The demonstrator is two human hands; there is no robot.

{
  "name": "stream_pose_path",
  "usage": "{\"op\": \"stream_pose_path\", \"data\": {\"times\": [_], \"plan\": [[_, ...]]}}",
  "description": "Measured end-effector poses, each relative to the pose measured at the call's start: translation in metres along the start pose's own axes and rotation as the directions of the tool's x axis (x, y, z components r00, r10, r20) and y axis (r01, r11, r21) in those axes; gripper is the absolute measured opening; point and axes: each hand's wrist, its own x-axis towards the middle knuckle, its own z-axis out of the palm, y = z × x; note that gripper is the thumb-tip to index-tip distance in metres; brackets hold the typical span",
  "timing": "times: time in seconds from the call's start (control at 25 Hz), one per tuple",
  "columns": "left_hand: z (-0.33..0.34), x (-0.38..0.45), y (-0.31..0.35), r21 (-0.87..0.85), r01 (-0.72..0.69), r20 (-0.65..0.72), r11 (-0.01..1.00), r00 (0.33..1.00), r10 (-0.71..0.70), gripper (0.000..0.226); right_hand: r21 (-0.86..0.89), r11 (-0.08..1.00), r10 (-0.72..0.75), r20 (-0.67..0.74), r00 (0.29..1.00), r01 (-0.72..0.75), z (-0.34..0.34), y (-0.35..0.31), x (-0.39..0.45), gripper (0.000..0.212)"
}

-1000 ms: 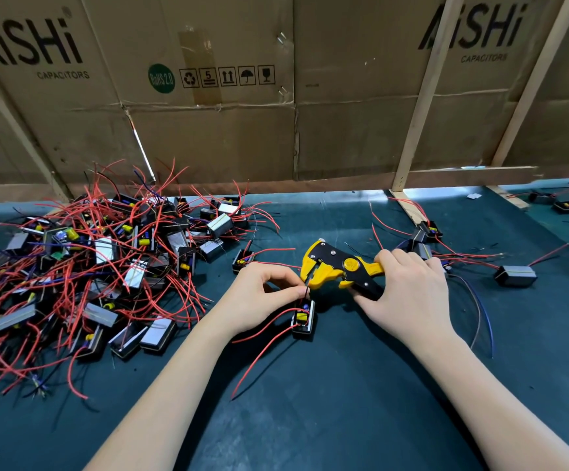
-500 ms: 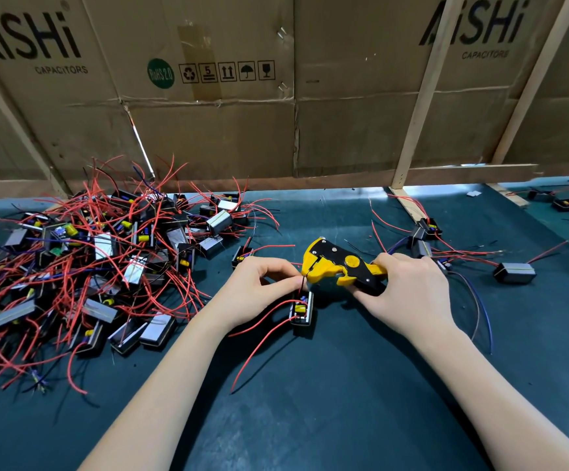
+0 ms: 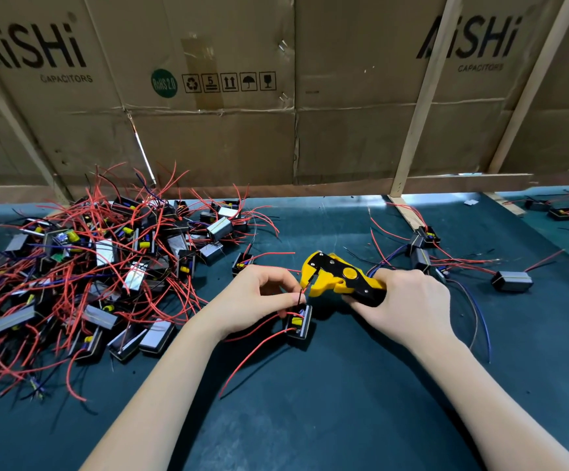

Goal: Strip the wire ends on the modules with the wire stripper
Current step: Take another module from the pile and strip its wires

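1. Left hand (image 3: 256, 297), centre frame: thumb and forefinger pinch a thin dark wire (image 3: 300, 297) that rises from the module (image 3: 298, 322) lying on the mat (image 3: 344, 402) just below the fingertips.
2. Right hand (image 3: 409, 300), right of centre: fingers wrapped round the handles of the yellow-and-black wire stripper (image 3: 339, 278); handles hidden, so how far squeezed cannot be told.
3. Stripper long axis runs left-right, head pointing left at the pinch; jaws appear parted.
4. Key relation: wire runs upward, its tip at or just inside the jaw mouth, crosswise to the tool. Left hand is nearer.
5. Unstripped pile (image 3: 106, 266) sits at left of frame.
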Motion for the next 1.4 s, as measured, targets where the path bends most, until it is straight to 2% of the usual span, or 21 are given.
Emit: {"op": "stream_pose_path", "data": {"times": [0.24,0.4,0.64,1.08,1.4], "plan": [[-0.003,-0.001,0.002,0.027,0.111,0.014,0.993,0.994,-0.112,0.008,-0.01,1.0,0.026,-0.113,0.993,-0.028,0.006,0.015,0.006,0.052],[-0.007,-0.001,0.004,-0.043,0.176,-0.042,0.983,0.983,-0.178,0.011,0.005,1.0,0.029,-0.121,0.992,-0.028,0.008,0.015,0.006,0.052],[-0.002,0.0,0.0,0.107,0.133,-0.057,0.985,0.99,-0.128,0.009,-0.005,0.999,-0.037,-0.109,0.993,0.036,0.01,0.006,0.002,0.054],[0.001,0.0,-0.002,0.053,0.154,-0.061,0.987,0.987,-0.15,0.006,-0.031,0.983,-0.182,-0.183,0.966,0.179,0.01,-0.003,-0.001,0.049],[0.0,0.0,-0.002,0.029,0.185,-0.06,0.982,0.981,-0.183,0.009,-0.093,0.968,-0.248,-0.264,0.932,0.231,0.012,-0.001,0.001,0.046]]}}
